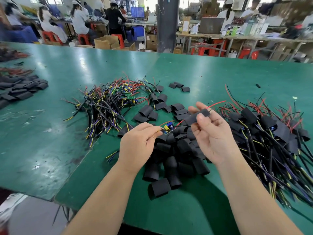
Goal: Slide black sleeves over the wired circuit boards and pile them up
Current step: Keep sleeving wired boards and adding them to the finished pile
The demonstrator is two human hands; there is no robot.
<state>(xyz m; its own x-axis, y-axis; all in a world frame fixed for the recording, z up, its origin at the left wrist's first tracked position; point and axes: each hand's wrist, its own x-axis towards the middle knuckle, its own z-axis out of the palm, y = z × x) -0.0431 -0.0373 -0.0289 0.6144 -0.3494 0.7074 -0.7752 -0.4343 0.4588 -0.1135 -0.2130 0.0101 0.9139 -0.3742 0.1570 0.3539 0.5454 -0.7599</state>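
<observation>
My left hand (138,144) pinches the near end of a small circuit board (167,128) with yellow and blue parts, held above the table. Its red wire runs through a flat black sleeve (197,117) that my right hand (212,133) pinches between thumb and fingers; the wire's red tip sticks out beyond the sleeve. The sleeve sits just right of the board, not over it. Loose black sleeves (171,158) lie heaped under my hands. Bare wired boards (111,100) are piled at centre left. Sleeved boards (267,133) are piled at the right.
The green table (67,133) has a seam running toward its near edge. More black sleeves (20,89) lie at the far left. A few stray sleeves (179,86) sit behind the piles. People work at benches in the background.
</observation>
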